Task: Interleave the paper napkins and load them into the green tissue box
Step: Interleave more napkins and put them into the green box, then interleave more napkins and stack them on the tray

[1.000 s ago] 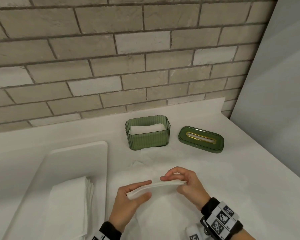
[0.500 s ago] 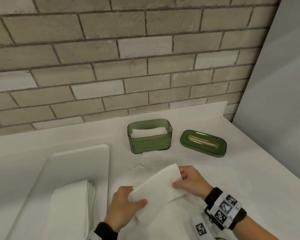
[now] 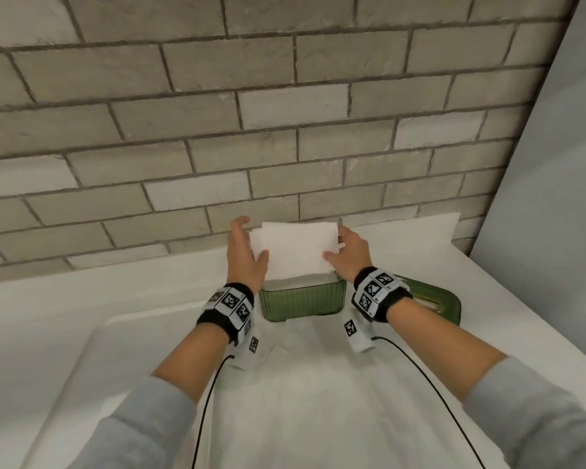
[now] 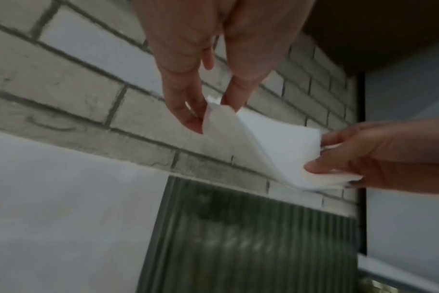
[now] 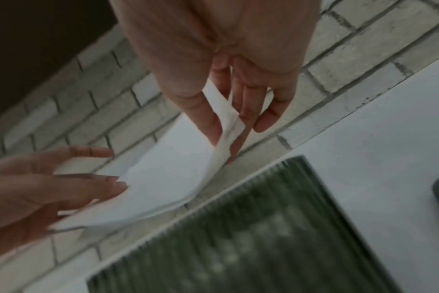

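Head view: hands pinching folded napkins, hiding green box opening.

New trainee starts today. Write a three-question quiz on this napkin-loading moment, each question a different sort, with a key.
1. True or false: the lid sits on the green tissue box.
2. The folded napkin is held by: A) left hand only, B) right hand only, C) both.
3. Fill in: the napkin is above the box's open ____.

Key: 1 false; 2 C; 3 top.
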`<state>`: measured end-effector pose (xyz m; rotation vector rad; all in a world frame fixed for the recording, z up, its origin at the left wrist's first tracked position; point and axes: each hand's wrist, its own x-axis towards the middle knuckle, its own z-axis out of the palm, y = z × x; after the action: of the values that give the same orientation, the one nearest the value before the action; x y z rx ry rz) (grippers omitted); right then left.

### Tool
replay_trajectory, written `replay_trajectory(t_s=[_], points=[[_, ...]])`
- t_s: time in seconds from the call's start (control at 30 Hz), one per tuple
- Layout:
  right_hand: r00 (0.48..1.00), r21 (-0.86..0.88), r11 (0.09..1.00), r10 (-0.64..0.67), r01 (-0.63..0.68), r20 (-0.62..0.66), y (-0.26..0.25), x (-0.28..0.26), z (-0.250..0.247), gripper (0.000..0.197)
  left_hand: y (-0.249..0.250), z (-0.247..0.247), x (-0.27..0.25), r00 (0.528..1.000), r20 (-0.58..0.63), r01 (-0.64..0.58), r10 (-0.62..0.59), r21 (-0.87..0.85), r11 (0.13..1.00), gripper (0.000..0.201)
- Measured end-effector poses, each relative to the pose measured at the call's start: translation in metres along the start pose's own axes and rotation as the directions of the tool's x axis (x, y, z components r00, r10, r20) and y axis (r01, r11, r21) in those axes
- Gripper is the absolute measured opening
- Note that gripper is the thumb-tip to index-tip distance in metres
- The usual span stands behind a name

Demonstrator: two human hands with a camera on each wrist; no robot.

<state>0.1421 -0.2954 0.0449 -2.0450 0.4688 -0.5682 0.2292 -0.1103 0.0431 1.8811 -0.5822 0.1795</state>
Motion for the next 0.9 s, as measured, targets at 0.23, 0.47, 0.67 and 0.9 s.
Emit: replay_trajectory(t_s=[0.23,0.47,0.67,0.9], points=[[0.985,-0.24,0.964,-0.074,0.111,0.156,0.039,0.01,0.017,0.074,-0.038,0.026,-0.005,0.963,0.26,-0.027,-0.076,0.37,0.929,0.024],[0.951,-0.68,0.678,-0.095,0.278,0.294,0.021,0.012,0.027,0.029,-0.029,0.038,-0.003,0.931,0.354,-0.305,0.09,0.619,0.724,0.035],[0.763,-0.81,0.496,0.376,0.314,0.526,0.016,0.019,0.041,0.074,-0.011,0.045,0.002,0.714,0.607,-0.377,-0.349,0.753,0.539,0.042],[0.859,-0.664,0.712,0.174,0.227,0.481,0.015,0.01,0.015,0.081,0.001,0.032,-0.007,0.78,0.564,-0.286,-0.272,0.707,0.647,0.047]])
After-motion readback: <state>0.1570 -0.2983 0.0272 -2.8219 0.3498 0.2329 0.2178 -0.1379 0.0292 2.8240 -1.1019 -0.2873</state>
